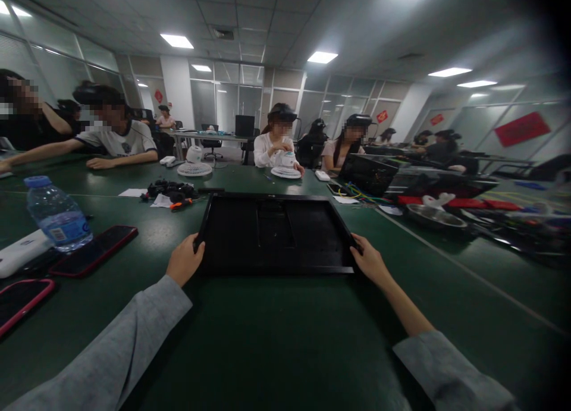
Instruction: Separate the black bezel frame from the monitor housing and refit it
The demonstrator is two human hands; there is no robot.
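our left hand (185, 260) and right hand (369, 259) grip opposite sides of the black rectangular plastic frame (276, 235).

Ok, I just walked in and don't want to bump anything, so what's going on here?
The camera wearer's left hand and right hand hold a wide black panel by its opposite side edges. I can't tell whether it rests on the green table or is slightly lifted. Across from them, a person in white has their hands at a white fan. A water bottle stands off to the left.
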